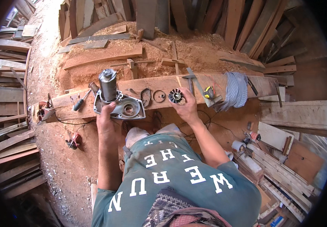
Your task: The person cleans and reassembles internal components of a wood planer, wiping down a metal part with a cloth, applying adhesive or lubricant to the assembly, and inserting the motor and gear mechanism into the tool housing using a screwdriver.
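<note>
My left hand [106, 116] grips the metal housing [132, 109], right hand [186, 109] pinches the fan [175, 97]. Rings [154, 98] sit between, probably for easy reach.

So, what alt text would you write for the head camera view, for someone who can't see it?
A person's left hand holds a metal casing with a cylinder, and their right hand a black finned wheel, at a long wooden plank. On it lie a screwdriver, a tape measure and bundled grey cloth, with leaning boards beyond.
</note>
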A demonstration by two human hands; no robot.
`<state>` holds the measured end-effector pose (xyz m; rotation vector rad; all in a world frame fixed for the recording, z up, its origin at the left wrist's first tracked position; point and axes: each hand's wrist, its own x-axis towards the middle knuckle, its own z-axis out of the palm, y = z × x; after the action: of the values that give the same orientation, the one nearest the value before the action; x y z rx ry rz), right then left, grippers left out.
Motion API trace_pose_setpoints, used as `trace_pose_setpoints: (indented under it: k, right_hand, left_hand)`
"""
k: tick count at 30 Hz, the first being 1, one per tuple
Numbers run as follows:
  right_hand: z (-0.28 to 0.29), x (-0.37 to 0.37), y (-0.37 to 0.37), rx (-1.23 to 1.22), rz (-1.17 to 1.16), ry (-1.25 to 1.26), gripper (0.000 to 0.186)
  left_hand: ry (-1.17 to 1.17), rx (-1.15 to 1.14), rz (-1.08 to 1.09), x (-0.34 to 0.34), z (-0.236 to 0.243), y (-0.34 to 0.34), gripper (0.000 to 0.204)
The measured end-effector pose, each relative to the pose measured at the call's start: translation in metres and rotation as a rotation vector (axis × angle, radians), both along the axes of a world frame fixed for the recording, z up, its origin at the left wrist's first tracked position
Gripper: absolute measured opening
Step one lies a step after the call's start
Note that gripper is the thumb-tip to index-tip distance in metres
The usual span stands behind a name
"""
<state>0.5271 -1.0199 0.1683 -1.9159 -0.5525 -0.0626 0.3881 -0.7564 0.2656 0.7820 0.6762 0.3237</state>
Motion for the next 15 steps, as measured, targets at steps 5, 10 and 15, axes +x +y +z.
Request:
trace_pose_setpoints:
  k: [5, 10, 15]
  right_hand:
    - [-0.023, 0.008, -0.001, -0.044, 0.054, 0.119, 0.035]
    - [-0.004, 0.010, 0.010, -0.046, 0.102, -0.016, 0.030]
    - [0.041, -0.004, 0.023, -0.048, 0.250, -0.143, 0.035]
  left_hand:
    - [0.013, -0.178, -0.077, -0.024, -0.003, -0.002, 0.048]
    - [-0.104, -0.233, -0.205, -0.021, -0.022, -0.005, 0.059]
    - [-0.284, -0.225, -0.198, 0.001, -0.033, -0.019, 0.064]
